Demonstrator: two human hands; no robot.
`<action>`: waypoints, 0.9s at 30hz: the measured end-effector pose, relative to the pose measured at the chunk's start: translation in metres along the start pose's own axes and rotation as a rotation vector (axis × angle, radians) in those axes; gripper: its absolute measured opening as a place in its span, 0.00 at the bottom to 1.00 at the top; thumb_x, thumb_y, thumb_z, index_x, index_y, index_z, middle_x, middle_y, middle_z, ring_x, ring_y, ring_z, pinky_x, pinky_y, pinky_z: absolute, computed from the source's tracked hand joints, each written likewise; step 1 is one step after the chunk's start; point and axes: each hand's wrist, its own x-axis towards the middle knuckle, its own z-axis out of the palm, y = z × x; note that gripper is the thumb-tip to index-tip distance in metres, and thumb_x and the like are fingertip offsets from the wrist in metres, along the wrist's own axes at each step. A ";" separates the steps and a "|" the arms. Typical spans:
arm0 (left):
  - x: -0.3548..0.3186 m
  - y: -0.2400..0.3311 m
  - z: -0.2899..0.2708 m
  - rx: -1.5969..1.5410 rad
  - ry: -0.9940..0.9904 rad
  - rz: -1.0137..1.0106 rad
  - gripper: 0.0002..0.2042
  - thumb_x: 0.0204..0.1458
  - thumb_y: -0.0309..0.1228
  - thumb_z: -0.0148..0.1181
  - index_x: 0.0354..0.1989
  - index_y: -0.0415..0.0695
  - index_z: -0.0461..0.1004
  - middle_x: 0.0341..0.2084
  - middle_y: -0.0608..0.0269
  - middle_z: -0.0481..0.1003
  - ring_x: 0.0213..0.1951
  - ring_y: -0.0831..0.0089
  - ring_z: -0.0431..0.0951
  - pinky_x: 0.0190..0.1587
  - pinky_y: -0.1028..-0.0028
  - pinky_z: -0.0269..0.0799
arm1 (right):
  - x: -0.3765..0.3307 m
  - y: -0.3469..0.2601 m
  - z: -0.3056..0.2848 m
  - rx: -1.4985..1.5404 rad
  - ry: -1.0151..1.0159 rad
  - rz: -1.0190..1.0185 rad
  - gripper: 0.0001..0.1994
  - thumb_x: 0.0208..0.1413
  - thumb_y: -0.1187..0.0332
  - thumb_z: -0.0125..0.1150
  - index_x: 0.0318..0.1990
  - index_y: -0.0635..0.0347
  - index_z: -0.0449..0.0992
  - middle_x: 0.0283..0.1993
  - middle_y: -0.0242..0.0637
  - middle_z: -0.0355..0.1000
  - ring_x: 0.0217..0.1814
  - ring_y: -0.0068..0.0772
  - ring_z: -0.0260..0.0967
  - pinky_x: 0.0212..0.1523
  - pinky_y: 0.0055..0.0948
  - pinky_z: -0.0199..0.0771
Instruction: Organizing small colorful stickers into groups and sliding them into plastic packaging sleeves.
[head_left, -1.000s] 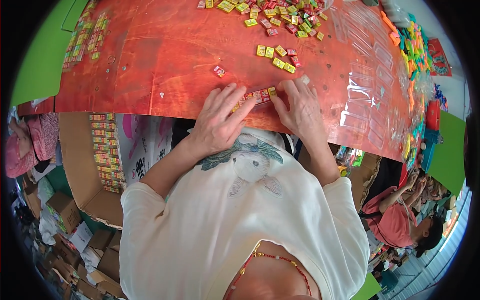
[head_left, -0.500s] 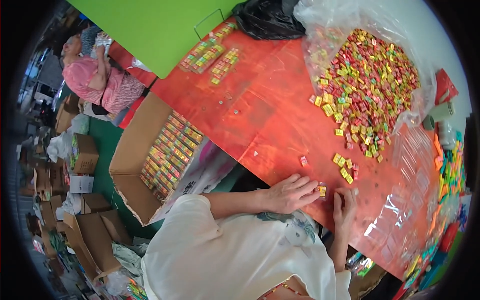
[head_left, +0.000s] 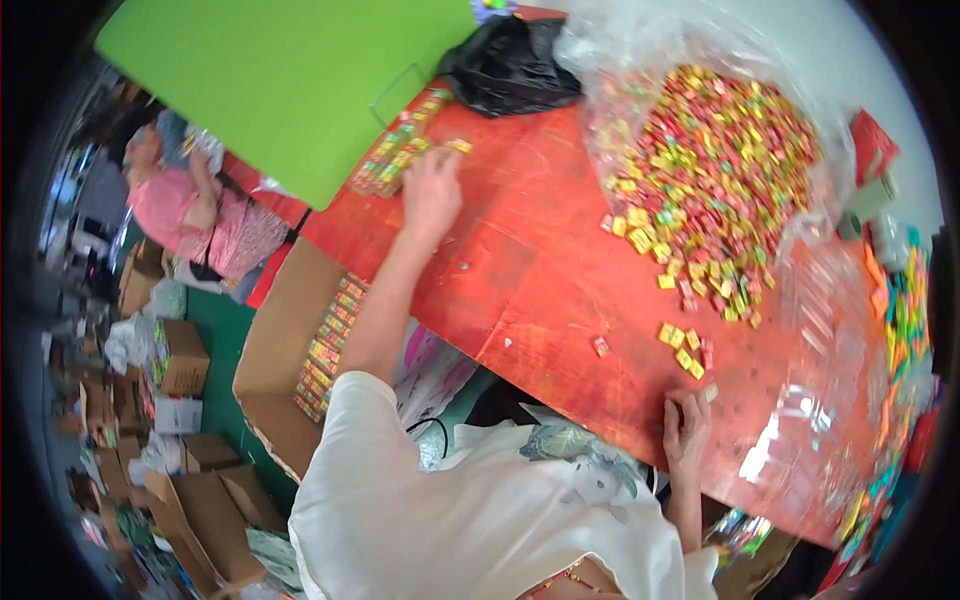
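My left hand (head_left: 432,195) is stretched out to the far left of the red table, its fingers bent down at rows of small red, yellow and green blocks (head_left: 385,160) in clear packs. A yellow piece (head_left: 459,146) shows by its fingertips; whatever lies beneath the fingers is hidden. Near the front edge my right hand (head_left: 687,428) rests with curled fingers. Something small and pale (head_left: 710,392) shows at its fingertips, too small to name. Just beyond it lie several loose yellow blocks (head_left: 683,340) and a red block (head_left: 707,352). Another red block (head_left: 600,346) sits farther left.
A heap of small wrapped blocks (head_left: 720,180) spills from a clear plastic bag (head_left: 600,60). Clear plastic trays (head_left: 790,430) lie at the right. A cardboard box (head_left: 290,300) with packed rows stands left, below a green board (head_left: 270,90). A person in pink (head_left: 200,210) sits beyond.
My left hand has gone from beside the right hand to the far-left rows. The small clear pack under its fingers has left the front edge. My right hand has hardly moved.
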 end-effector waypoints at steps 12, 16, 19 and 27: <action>-0.011 -0.058 0.055 0.629 -0.134 0.137 0.27 0.57 0.43 0.59 0.65 0.56 0.67 0.54 0.66 0.73 0.53 0.61 0.73 0.49 0.49 0.70 | 0.008 -0.002 0.000 -0.040 0.029 -0.102 0.06 0.54 0.75 0.63 0.39 0.58 0.77 0.37 0.38 0.71 0.41 0.43 0.71 0.40 0.41 0.68; -0.003 -0.073 0.063 0.709 -0.111 0.186 0.22 0.62 0.44 0.54 0.65 0.58 0.67 0.54 0.67 0.73 0.55 0.62 0.72 0.50 0.45 0.68 | 0.004 0.002 -0.003 -0.034 0.033 -0.100 0.06 0.54 0.74 0.63 0.39 0.57 0.77 0.37 0.36 0.71 0.41 0.42 0.71 0.42 0.39 0.68; -0.001 -0.087 0.069 0.711 -0.135 0.169 0.23 0.64 0.45 0.52 0.68 0.60 0.65 0.57 0.64 0.71 0.56 0.61 0.72 0.49 0.44 0.69 | 0.004 0.003 -0.007 -0.011 0.038 -0.103 0.06 0.55 0.73 0.63 0.40 0.57 0.77 0.37 0.37 0.71 0.42 0.42 0.71 0.43 0.39 0.68; -0.015 -0.075 0.056 0.532 -0.178 0.034 0.29 0.63 0.46 0.54 0.73 0.62 0.58 0.68 0.56 0.64 0.64 0.55 0.67 0.54 0.43 0.67 | 0.030 0.039 -0.054 -0.497 0.299 0.002 0.16 0.56 0.65 0.65 0.51 0.55 0.76 0.56 0.44 0.69 0.58 0.49 0.68 0.58 0.51 0.65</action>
